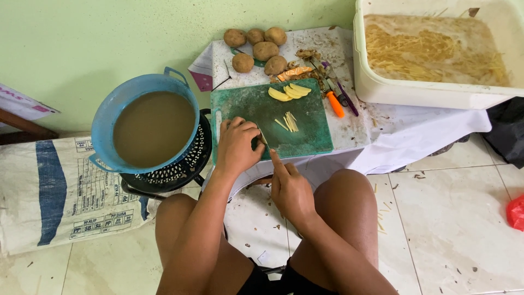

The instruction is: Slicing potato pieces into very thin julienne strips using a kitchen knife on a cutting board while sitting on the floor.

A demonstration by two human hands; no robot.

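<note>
Head view: a seated person looked down past bare knees at a low, cloth-covered table.
Left hand (237, 146): centre of the frame, fingers curled down at the near left edge of the green cutting board (305, 134); what lay under them could not be told.
Right hand (290, 188): just below the board, closed around a knife handle, forefinger stretched along the knife blade (263, 137), which pointed up beside the left fingers.
Potato sticks (289, 122): a small pile mid-board.
Potato slices (290, 92): pale yellow, fanned at the board's far edge.
Whole potatoes (256, 46): six, top centre, behind the board.
Peeler (334, 101): orange-handled, right of the board.
Blue basin (146, 124): left of centre, holding murky water.
White tub (436, 52): upper right, holding cut sticks in water.
Sack (54, 191): lower left, on the tiled floor.
</note>
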